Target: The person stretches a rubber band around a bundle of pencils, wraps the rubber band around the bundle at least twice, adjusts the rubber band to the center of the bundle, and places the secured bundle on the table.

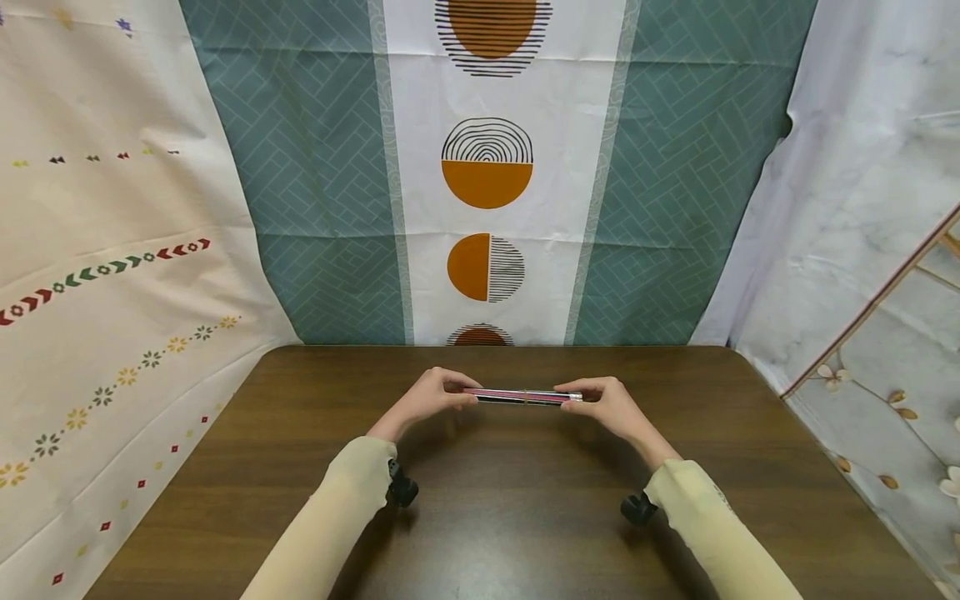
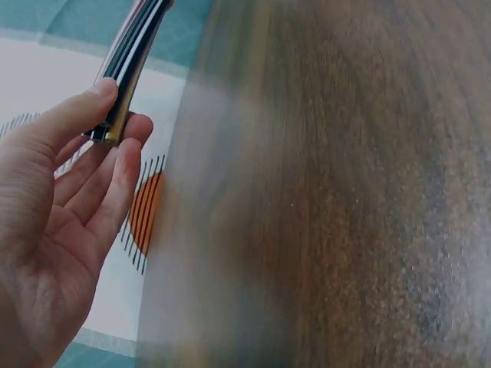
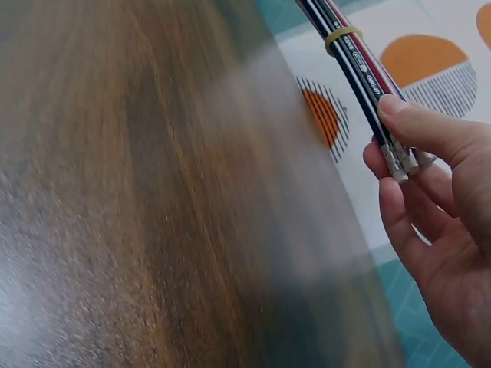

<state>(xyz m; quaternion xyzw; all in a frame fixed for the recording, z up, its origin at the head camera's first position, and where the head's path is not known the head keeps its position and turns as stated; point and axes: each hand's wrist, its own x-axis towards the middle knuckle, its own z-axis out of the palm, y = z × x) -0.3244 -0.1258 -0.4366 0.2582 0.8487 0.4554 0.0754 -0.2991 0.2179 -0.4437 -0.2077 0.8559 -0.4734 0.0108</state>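
Note:
A bundle of pencils [image 1: 517, 397], striped in dark, white and pink, is held level above the table between both hands. A tan rubber band [image 3: 342, 38] circles the bundle near its middle. At the left end, my left hand [image 1: 429, 403] pinches it between thumb and fingers; the flat pencil ends [image 2: 103, 136] show there in the left wrist view. My right hand [image 1: 606, 408] pinches the other end, where metal ferrules and white erasers [image 3: 400, 175] stick out past the thumb in the right wrist view.
Below the hands lies a brown wooden table [image 1: 495, 517]. A teal and white cloth [image 1: 315, 167] with orange circles hangs behind its far edge. Patterned cream cloth [image 1: 112, 250] hangs at the left, and pale floral cloth [image 1: 862, 208] at the right. A small black device [image 1: 403, 487] sits at each wrist.

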